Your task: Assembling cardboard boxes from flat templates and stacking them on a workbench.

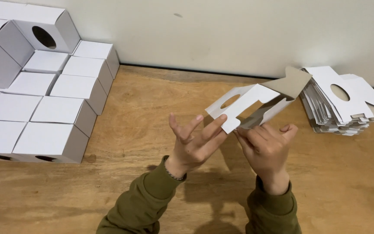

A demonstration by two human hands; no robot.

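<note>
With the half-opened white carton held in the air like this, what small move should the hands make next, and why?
Probably close the left hand on the carton. Its fingers are spread and only the tips touch the near flap, while the right hand alone pinches the lower edge. The carton is only half opened, with its brown inside flap sticking up, so a second grip would likely steady it.

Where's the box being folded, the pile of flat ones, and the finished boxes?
Half-folded box (pixel 249 102), head view, white top panel.
Flat stack (pixel 325 115), head view, layered edges.
Finished boxes (pixel 50 141), head view, nearest box's top.
</note>
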